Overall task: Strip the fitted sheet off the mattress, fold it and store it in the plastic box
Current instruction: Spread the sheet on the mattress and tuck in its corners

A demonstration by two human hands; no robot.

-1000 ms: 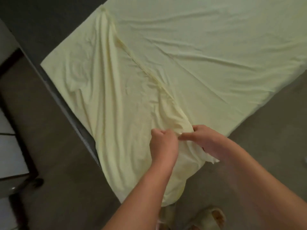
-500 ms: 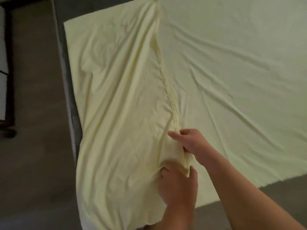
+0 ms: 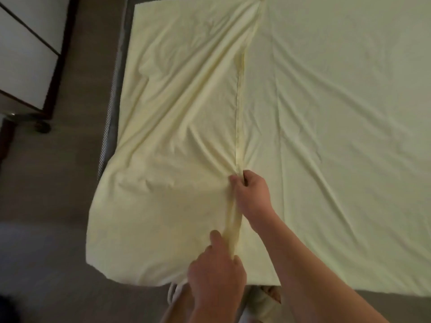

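pinching hem (image 3: 238, 117) with right hand (image 3: 253, 194); gripping lower with left hand (image 3: 217, 276) | prob tensioning to fold fitted sheet (image 3: 338, 113) straight

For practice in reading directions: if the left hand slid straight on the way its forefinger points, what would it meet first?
Probably the right hand, which pinches the hem of the sheet just ahead of the left hand; depth is unclear, so it might slip past.

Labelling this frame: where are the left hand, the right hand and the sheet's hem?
left hand (image 3: 217, 280): head view, its back.
right hand (image 3: 253, 194): head view, its back.
hem (image 3: 238, 117): head view, its middle stretch.
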